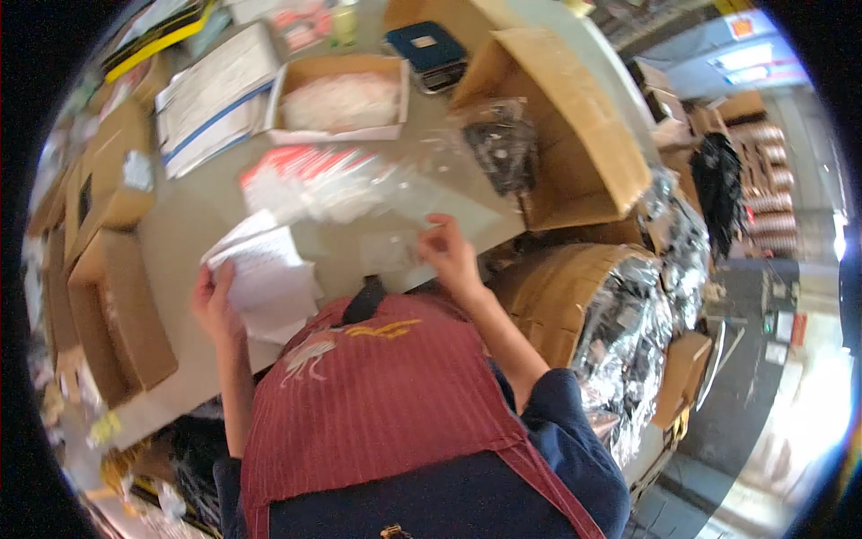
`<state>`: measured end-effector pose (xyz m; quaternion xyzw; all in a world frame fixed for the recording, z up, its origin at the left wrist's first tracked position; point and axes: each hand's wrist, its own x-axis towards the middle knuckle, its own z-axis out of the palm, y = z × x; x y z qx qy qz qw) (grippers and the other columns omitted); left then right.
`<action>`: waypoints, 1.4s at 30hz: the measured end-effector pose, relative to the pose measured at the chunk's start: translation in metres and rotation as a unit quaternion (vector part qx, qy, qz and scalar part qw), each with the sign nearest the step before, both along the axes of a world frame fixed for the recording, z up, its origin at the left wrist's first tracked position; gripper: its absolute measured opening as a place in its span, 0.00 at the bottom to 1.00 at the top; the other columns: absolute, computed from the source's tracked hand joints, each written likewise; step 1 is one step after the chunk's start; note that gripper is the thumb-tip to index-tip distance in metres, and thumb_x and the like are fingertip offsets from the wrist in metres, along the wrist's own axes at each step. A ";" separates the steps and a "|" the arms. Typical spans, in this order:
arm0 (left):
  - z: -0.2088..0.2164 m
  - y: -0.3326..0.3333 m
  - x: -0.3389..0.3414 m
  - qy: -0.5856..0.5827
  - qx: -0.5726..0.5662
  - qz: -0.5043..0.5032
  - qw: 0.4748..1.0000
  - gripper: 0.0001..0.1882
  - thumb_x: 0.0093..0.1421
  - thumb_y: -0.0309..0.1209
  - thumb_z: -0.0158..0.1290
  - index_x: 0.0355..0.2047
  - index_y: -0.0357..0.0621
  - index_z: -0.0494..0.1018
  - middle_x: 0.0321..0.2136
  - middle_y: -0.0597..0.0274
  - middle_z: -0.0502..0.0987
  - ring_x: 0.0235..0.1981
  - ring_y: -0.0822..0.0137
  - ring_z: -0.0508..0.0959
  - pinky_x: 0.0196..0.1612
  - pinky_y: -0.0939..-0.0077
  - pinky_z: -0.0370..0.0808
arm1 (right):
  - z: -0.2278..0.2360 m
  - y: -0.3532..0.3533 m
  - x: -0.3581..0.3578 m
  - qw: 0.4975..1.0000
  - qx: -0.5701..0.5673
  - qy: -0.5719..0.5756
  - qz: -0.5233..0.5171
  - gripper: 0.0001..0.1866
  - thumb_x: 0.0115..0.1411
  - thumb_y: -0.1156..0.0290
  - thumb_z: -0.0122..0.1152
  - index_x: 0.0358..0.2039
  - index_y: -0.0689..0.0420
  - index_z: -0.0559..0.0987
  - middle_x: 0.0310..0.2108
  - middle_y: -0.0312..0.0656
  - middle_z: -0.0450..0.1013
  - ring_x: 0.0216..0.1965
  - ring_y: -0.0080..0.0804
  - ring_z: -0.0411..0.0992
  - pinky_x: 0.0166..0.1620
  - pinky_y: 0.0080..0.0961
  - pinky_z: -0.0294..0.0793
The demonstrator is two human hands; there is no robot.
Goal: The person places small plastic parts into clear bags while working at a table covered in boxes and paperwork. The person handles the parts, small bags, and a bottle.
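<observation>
My left hand (217,296) is closed on the left edge of white paper sheets (265,278), the upper one creased and covered in writing. The sheets hang over the near side of the table. My right hand (452,258) is over the table's near edge, its fingers loosely curled and a little apart, with nothing seen between them. Beside its fingertips lies a small clear plastic bag (386,251). Farther in is a pile of clear plastic bags (346,193) with a red-and-white one (269,175) at its left.
An open shallow box (406,94) holds clear plastic bags. Papers on a clipboard (215,99) lie left of it, a blue-topped scale (426,47) right. A large open carton (575,135) stands at the right with a bag of black items (503,148). Cardboard boxes (117,305) line the left.
</observation>
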<state>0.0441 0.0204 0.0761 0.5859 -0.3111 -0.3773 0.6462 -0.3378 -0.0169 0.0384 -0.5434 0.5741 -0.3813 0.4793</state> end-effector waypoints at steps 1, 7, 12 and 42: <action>0.000 0.001 -0.003 0.054 -0.002 -0.007 0.998 0.10 0.60 0.24 0.59 0.42 0.36 0.78 0.36 0.67 0.79 0.36 0.76 0.75 0.42 0.82 0.72 | -0.003 -0.003 0.000 0.999 -0.041 0.020 -0.005 0.25 0.57 0.80 0.64 0.54 0.57 0.68 0.32 0.40 0.77 0.31 0.26 0.76 0.35 0.25 0.76; 0.007 0.007 -0.006 0.066 0.009 -0.010 0.998 0.12 0.60 0.23 0.59 0.44 0.35 0.78 0.38 0.65 0.80 0.38 0.75 0.77 0.43 0.81 0.72 | 0.017 -0.008 0.017 0.990 -0.030 0.125 0.052 0.23 0.56 0.75 0.62 0.52 0.57 0.68 0.30 0.42 0.78 0.28 0.31 0.77 0.34 0.26 0.76; 0.013 0.003 -0.013 0.045 0.015 -0.002 0.999 0.13 0.60 0.24 0.60 0.44 0.34 0.78 0.38 0.63 0.80 0.37 0.75 0.77 0.43 0.81 0.72 | 0.013 -0.004 0.037 0.945 -0.126 0.272 0.129 0.20 0.55 0.76 0.61 0.48 0.58 0.67 0.29 0.44 0.77 0.31 0.38 0.78 0.30 0.35 0.76; 0.023 0.002 -0.030 0.056 0.051 -0.031 0.997 0.13 0.60 0.25 0.59 0.45 0.34 0.77 0.36 0.66 0.80 0.36 0.76 0.76 0.43 0.81 0.72 | 0.010 -0.159 -0.016 0.899 -0.102 0.317 0.286 0.12 0.59 0.65 0.59 0.38 0.60 0.78 0.31 0.52 0.78 0.36 0.52 0.77 0.40 0.43 0.75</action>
